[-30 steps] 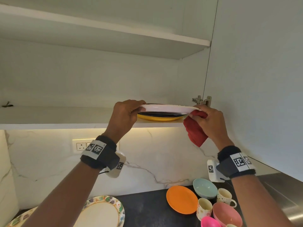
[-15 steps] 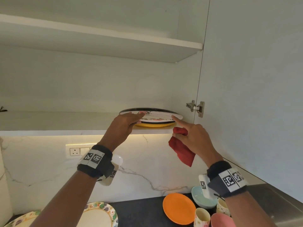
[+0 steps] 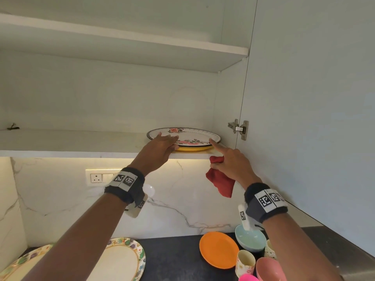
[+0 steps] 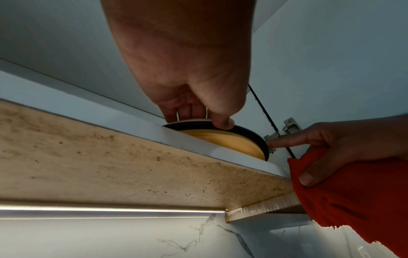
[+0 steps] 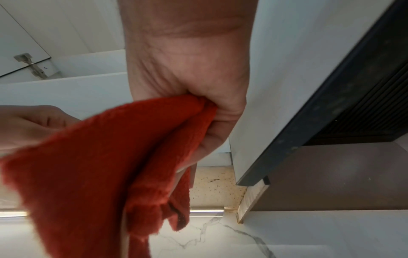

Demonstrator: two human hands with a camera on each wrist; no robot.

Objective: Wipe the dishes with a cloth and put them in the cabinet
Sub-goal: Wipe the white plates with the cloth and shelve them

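Gripping red cloth [image 5: 92,165] w/ right hand [image 5: 187,78], left hand [image 3: 160,147] flat on floral plate [image 3: 192,136], head view only.

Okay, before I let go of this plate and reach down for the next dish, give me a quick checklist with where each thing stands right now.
1. Floral plate sits flat on the yellow plate: ok.
2. Stack fully back from the shelf edge: cannot tell.
3. Left hand off the plate: not ok, fingers rest on its rim.
4. Right hand off the plate: not ok, forefinger touches its rim.
5. Cloth held in right hand: ok.
6. Orange plate waits on the counter: ok.
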